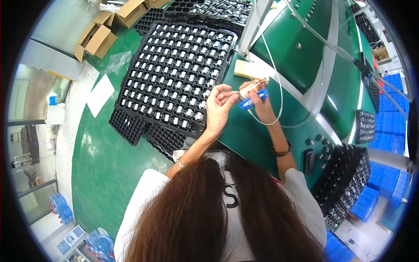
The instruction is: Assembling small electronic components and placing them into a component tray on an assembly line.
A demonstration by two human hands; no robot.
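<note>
My right hand (262,107) is closed round a blue handheld device (247,104) with a pale middle and a copper-coloured end. A thin white cord or hose (279,94) loops beside it. My left hand (219,109) meets the device from the left, thumb and fingers pinched together at its pale part. Whatever small piece lies between those fingertips is too small to make out. Both hands are above the near-left edge of the green worktable (251,144). Left of them is a large black tray (197,132) holding rows of small silver-and-white parts.
A pale yellow block (252,70) lies just beyond my hands. Loose small parts (321,138) and a dark oblong case (308,161) are to the right, near stacked black trays (345,185). Opened cardboard boxes (98,41) stand far left. Clear tubing (323,39) crosses the upper right.
</note>
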